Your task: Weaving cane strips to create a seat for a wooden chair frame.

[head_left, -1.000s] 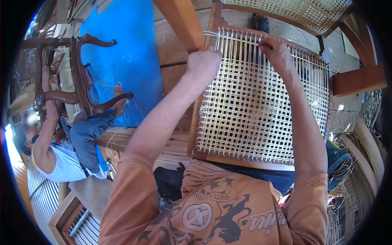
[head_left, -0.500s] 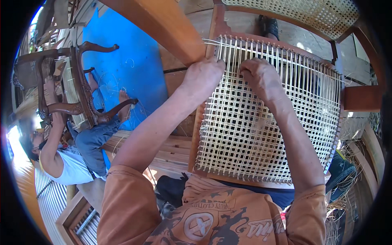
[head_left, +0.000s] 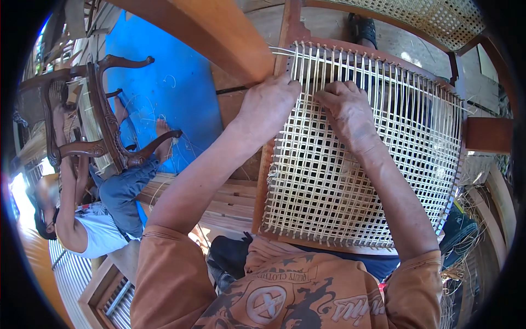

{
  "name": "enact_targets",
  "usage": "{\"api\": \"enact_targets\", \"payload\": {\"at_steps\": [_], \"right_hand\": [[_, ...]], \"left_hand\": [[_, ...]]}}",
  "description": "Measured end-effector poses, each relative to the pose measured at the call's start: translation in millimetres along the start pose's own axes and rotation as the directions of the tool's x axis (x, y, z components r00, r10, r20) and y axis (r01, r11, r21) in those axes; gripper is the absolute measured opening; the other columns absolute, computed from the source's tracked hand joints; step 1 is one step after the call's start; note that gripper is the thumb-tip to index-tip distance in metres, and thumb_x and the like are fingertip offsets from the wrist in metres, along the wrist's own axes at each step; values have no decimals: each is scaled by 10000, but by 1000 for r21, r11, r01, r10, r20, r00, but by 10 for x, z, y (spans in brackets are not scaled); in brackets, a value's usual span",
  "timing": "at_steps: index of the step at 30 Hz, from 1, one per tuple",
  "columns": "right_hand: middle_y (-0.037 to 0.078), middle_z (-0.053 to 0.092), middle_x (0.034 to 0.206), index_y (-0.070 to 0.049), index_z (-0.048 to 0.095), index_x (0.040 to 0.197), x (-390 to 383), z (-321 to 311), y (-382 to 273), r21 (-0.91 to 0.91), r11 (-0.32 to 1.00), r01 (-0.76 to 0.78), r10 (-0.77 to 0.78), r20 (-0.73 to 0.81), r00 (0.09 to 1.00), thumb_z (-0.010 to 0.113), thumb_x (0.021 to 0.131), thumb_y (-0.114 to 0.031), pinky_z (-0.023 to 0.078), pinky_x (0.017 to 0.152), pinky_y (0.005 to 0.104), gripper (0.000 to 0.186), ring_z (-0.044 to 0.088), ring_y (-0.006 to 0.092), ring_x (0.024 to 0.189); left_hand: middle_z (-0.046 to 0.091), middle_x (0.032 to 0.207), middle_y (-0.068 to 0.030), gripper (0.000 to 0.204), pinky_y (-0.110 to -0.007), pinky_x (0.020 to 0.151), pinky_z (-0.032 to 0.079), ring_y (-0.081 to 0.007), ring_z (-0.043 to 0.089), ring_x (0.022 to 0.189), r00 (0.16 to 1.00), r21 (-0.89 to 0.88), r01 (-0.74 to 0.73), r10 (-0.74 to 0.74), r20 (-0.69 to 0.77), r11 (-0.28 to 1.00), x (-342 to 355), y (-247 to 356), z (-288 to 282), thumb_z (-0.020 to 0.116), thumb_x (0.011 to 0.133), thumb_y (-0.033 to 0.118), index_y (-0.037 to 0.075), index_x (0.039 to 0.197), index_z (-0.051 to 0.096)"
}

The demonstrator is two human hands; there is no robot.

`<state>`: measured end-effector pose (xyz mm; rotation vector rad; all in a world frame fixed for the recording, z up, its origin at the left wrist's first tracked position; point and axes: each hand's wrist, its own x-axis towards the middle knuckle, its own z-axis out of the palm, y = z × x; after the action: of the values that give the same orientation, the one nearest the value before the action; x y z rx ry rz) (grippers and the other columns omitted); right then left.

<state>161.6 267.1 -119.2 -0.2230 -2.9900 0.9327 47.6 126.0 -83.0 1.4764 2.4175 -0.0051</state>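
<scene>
both hands (head_left: 349, 112), woven cane seat (head_left: 339, 181) under their fingers, extending rightward

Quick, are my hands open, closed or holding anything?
Left hand: curled at the left edge of the woven cane seat; grip hidden.
Right hand: partly curled over the seat; can't tell if it's holding anything.

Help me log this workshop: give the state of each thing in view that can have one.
Left hand: curled, at the seat's left edge.
Right hand: fingers bent, over the weave; any grip unclear.
Cane seat: partly woven, latticed on the near side, few crossings far side.
Backrest: woven.
Carved dark chair: legs pointing over the blue sheet.
Blue sheet: spread out.
</scene>
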Motion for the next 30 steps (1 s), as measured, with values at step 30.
{"api": "enact_targets", "payload": {"at_steps": [30], "right_hand": [[28,594,898,-140,650,887,204,225,-319,-56,993,-108,102,-96,990,623,756,-171,387,782,364,138,525,227,886]], "left_hand": [[612,909,-115,509,-286,727,452,-150,564,795,570,-769,622,-588,574,-148,-156,9,418,519,860,392,-88,1020,566]]}}
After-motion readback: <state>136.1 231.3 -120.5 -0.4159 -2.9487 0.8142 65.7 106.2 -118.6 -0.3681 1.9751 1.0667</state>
